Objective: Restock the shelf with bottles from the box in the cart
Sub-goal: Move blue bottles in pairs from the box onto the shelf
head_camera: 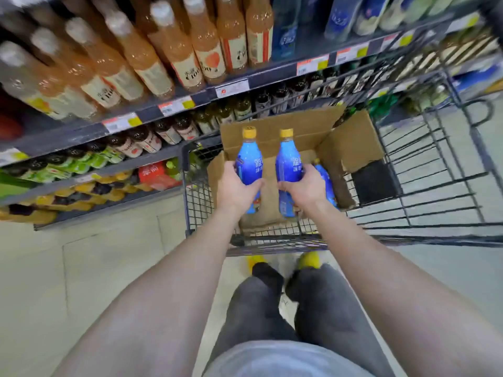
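Head view: fingers of the left hand (pixel 236 186) are wrapped round the body of a blue bottle (pixel 249 164) with a yellow cap, thumb across its lower front. Fingers of the right hand (pixel 304 186) are closed in the same way on a second blue bottle (pixel 288 161), also yellow-capped. Both bottles stand close to upright, side by side and apart, above the open cardboard box (pixel 351 148).

A third blue bottle (pixel 325 180) lies inside the box, just beside the right hand at its 3 o'clock, partly hidden by it. The box flaps are folded outward; the box sits in the wire cart (pixel 435 186), in its near left portion. A dark flat item lies on the cart floor at 3 o'clock of the box; its nature cannot be told.

Shelving (pixel 190 104) runs from 9 o'clock to 1 o'clock of the cart. Orange-drink bottles (pixel 174 47) fill the upper tier at 11 o'clock; blue bottles (pixel 285 31) stand on the same tier at 12 o'clock. Lower tiers hold dark-capped bottles, blurred. Price tags line the shelf edges.
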`<state>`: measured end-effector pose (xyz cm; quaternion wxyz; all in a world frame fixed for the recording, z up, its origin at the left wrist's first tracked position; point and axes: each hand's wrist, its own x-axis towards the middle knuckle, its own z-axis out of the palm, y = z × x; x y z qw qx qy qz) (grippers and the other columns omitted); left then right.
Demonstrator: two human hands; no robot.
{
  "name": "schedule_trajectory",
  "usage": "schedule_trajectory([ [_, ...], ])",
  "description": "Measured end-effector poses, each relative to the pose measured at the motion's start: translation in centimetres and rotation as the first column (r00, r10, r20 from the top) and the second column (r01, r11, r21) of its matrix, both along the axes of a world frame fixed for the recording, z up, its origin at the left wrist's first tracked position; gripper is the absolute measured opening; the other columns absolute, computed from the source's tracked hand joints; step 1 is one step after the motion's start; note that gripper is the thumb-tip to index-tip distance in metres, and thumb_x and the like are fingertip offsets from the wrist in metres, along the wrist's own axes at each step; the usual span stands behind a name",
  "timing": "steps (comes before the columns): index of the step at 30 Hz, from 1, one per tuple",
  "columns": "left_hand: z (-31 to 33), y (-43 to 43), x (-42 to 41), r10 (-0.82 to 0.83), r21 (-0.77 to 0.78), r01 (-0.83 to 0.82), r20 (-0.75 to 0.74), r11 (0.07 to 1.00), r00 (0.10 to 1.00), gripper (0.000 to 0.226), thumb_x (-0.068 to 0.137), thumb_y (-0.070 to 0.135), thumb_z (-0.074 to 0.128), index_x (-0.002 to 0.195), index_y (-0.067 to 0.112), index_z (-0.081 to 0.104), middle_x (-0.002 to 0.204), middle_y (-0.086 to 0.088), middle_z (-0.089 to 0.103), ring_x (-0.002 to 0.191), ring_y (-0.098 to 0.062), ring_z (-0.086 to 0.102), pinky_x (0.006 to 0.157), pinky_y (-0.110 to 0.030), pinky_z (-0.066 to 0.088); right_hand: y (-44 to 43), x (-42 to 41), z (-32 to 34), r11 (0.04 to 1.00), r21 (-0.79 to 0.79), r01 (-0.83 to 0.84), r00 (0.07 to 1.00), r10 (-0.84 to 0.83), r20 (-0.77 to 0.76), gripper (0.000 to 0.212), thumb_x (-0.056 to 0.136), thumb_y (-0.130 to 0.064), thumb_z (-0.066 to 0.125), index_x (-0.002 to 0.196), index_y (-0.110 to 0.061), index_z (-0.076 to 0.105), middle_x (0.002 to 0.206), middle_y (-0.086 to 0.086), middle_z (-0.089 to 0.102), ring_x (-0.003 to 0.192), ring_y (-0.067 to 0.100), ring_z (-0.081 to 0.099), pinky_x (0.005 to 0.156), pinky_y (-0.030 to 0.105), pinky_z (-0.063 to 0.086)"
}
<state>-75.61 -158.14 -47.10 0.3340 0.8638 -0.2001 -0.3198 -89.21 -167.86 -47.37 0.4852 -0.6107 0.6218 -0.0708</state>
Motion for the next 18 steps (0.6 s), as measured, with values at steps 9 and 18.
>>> schedule_trajectory([
  [9, 10.9, 8.1, -0.8, 0.017, -0.121, 0.011, 0.225, 0.993, 0.974, 0.068, 0.077, 0.040, 0.087, 0.129, 0.021, 0.048, 0.125, -0.003, 0.066, 0.112, -0.028, 0.064, 0.092, -0.038, 0.052, 6.5, 0.2, 11.4, 0.970, -0.236, -0.063, 0.978, 0.108, 0.180, 0.065, 0.063, -0.032, 0.089, 0.120, -0.017, 0.062, 0.108, -0.002, 0.071, 0.095, 0.018, 0.068, 0.088, 0.040, 0.055],
  [18, 19.8, 21.2, -1.4, 0.217, -0.246, -0.136, 0.340, 0.960, 0.915, 0.071, 0.072, 0.048, 0.087, 0.126, 0.023, 0.050, 0.120, 0.000, 0.067, 0.108, -0.024, 0.065, 0.081, -0.030, 0.047, 16.1, -0.3, 19.4, 0.924, -0.355, -0.146, 0.928, 0.252, 0.275, 0.068, 0.064, -0.034, 0.089, 0.125, -0.020, 0.060, 0.114, -0.003, 0.069, 0.099, 0.018, 0.067, 0.089, 0.040, 0.056],
])
